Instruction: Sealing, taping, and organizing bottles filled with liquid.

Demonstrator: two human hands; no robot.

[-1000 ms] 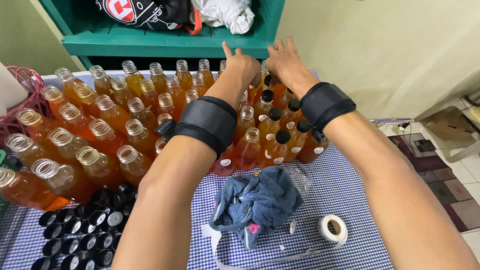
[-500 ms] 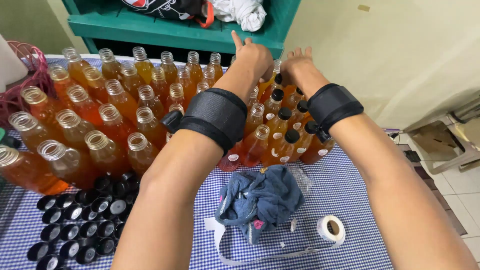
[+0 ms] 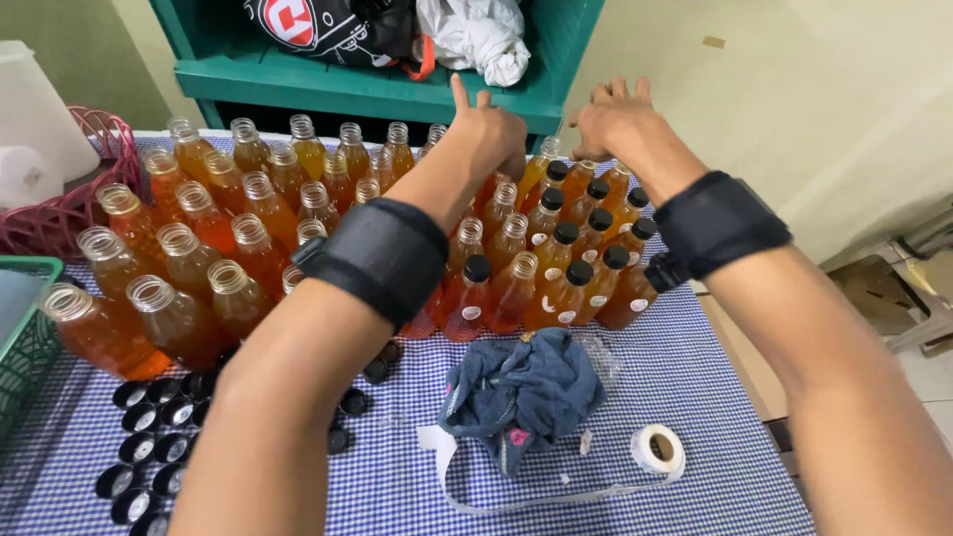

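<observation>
Bottom left, loose black screw caps (image 3: 149,437) lie on the blue-and-white checked tablecloth (image 3: 715,417); at centre, a crumpled blue-grey cloth (image 3: 521,392) beside a white roll of tape (image 3: 657,449). Mid-frame, clear plastic bottles of amber liquid (image 3: 556,268) crowd together, some black-capped. Up top, the left hand (image 3: 486,129) hovers fingers spread, gripping nothing; the right hand (image 3: 615,124) likewise, over the farthest bottles.

Left hand (image 3: 488,134), right hand (image 3: 617,124) over amber bottles (image 3: 556,263); checked cloth (image 3: 695,397).
</observation>
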